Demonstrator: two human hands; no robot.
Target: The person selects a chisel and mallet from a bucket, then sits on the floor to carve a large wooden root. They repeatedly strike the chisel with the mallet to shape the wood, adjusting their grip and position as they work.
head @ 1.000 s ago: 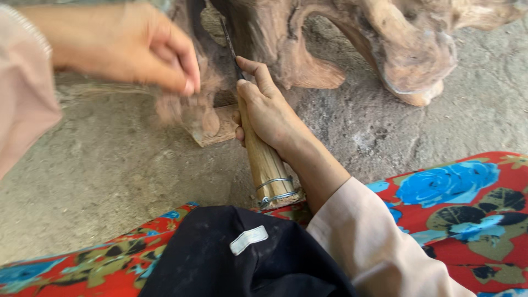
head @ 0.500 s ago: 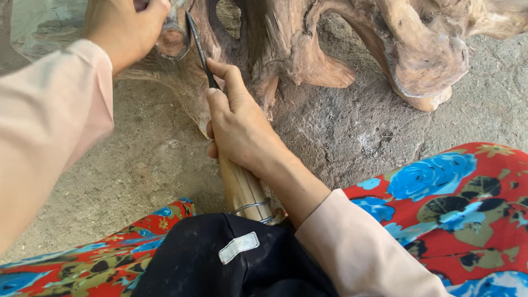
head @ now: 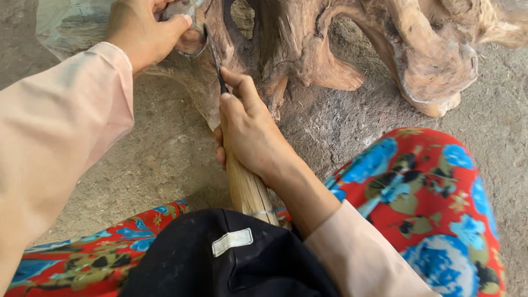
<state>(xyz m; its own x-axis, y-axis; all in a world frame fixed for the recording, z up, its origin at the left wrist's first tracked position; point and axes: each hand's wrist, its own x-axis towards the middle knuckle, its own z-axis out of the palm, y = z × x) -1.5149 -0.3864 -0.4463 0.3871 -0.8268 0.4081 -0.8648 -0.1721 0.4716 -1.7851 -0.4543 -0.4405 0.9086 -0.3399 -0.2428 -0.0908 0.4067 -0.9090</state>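
My right hand [head: 250,129] grips a carving tool with a thick pale wooden handle [head: 247,190] and a thin dark curved blade [head: 213,58]. The blade tip rests against the gnarled brown carved wood root [head: 330,49] on the ground in front of me. My left hand [head: 144,30] is at the upper left, fingers closed on a rounded knob of the same root, just left of the blade. Both arms wear pale pink sleeves.
Rough grey concrete ground [head: 165,148] lies around the root. My legs in red and blue flowered cloth [head: 418,192] frame the bottom, with a black cloth [head: 231,258] bearing a white tag over my lap. A clear plastic sheet [head: 66,25] lies at upper left.
My left hand has moved up and away from mid-air onto the knob of the root. My right hand and the tool have shifted with the view, blade staying against the wood.
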